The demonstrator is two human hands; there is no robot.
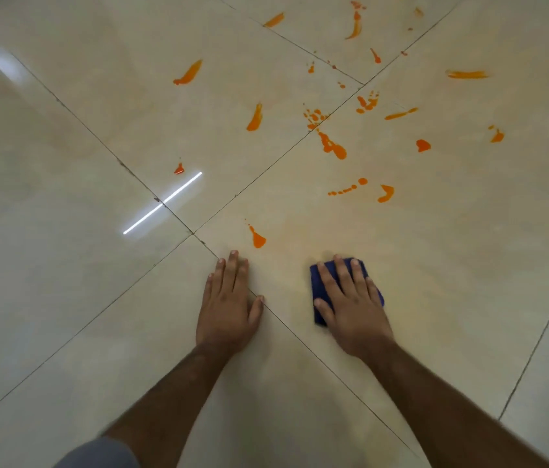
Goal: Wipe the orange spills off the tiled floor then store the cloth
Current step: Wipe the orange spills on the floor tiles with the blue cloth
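My right hand lies flat on a folded dark blue cloth, pressing it onto the beige tiled floor. My left hand rests palm down on the bare tile beside it, fingers together, holding nothing. Several orange spills dot the tiles ahead. The nearest orange drop sits just beyond my left fingertips. Farther off lie a curved orange smear, a row of orange dots, a thick orange splat and an orange streak.
Dark grout lines cross the glossy tiles diagonally. A bright strip-light reflection lies left of centre. A faint orange haze tints the tile around the cloth. A grey garment edge shows at the bottom.
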